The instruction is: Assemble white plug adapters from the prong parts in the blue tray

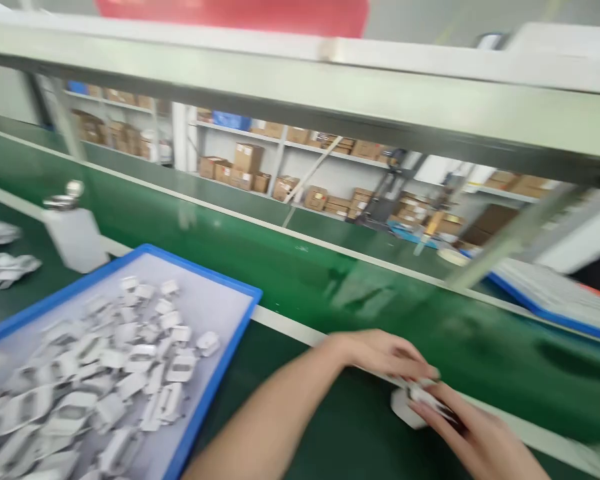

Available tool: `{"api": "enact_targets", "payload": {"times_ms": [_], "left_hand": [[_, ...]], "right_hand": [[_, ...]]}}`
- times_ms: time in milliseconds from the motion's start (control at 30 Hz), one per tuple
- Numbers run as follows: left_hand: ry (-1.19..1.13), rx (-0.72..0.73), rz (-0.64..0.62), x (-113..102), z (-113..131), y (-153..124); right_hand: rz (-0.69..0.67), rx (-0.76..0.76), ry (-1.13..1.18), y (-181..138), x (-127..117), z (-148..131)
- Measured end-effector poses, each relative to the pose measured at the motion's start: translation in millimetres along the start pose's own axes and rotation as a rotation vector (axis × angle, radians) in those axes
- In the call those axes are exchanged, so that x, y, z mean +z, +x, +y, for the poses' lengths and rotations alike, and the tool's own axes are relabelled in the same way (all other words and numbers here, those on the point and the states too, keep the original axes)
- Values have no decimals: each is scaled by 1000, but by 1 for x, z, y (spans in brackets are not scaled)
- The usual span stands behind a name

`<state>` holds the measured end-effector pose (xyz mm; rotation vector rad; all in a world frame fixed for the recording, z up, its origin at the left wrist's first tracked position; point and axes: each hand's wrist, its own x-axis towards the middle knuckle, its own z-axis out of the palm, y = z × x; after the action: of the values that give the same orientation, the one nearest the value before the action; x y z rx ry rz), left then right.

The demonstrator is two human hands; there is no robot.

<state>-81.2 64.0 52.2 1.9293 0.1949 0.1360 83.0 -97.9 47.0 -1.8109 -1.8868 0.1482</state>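
Hands meet over a small white part (411,404) at the white edge strip (290,328) beside the green belt (330,280); I see left hand (383,353) fingers pressed on it, right hand (475,433) fingertips pinching it; blue tray (230,347) of white parts sits well left.

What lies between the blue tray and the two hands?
In the head view, only bare green mat and the left forearm separate the blue tray from the hands.

No readable text, labels or numbers; frame blurred.
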Motion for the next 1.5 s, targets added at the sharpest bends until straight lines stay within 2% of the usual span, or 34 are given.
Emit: {"api": "enact_targets", "payload": {"times_ms": [67, 133, 267, 367, 533, 733, 1033, 1333, 1500], "left_hand": [[40, 22, -31, -1, -2, -6], [121, 22, -71, 10, -4, -3], [275, 4, 67, 46, -3, 0], [301, -9, 95, 57, -2, -5], [299, -7, 113, 54, -5, -8], [274, -1, 173, 63, -9, -5], [233, -7, 191, 63, -10, -5], [131, 31, 183, 63, -12, -5], [113, 30, 173, 62, -11, -4]], "right_hand": [[3, 57, 56, -4, 1, -13], [12, 100, 62, -6, 4, -19], [80, 177, 60, -15, -1, -12], [82, 191, 90, -25, -14, -9], [-1, 144, 133, -31, -28, -16], [-4, 136, 146, -26, -16, -26], [42, 131, 183, -25, -5, -20], [11, 25, 14, -25, -4, -24], [44, -17, -58, -23, 1, -20]]}}
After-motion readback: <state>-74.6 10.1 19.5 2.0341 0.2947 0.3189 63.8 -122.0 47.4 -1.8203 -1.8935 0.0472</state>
